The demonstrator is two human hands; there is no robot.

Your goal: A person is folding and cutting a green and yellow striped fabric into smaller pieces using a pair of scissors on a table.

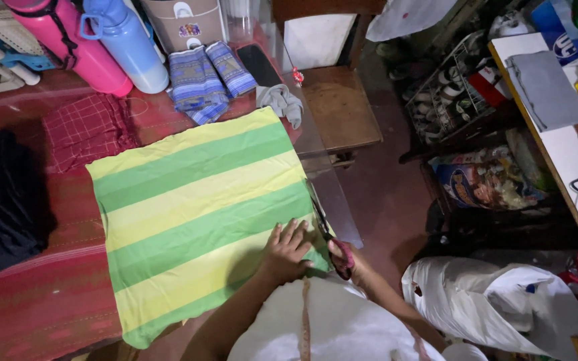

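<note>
A green and yellow striped cloth [195, 214] lies spread flat on a table with a red cover [41, 294]. My left hand [287, 251] presses flat on the cloth's near right corner, fingers spread. My right hand [349, 259] grips red-handled scissors [329, 234] at the cloth's right edge, with the dark blades pointing away from me along that edge.
At the table's far side stand a pink bottle [68, 43] and a blue bottle [128, 47], folded blue cloths [205, 77], a grey rag [282, 101] and dark fabric [1, 200]. A wooden chair [339, 103], shoe rack [446, 93], white bag [496, 301] and white shelf [556, 134] sit to the right.
</note>
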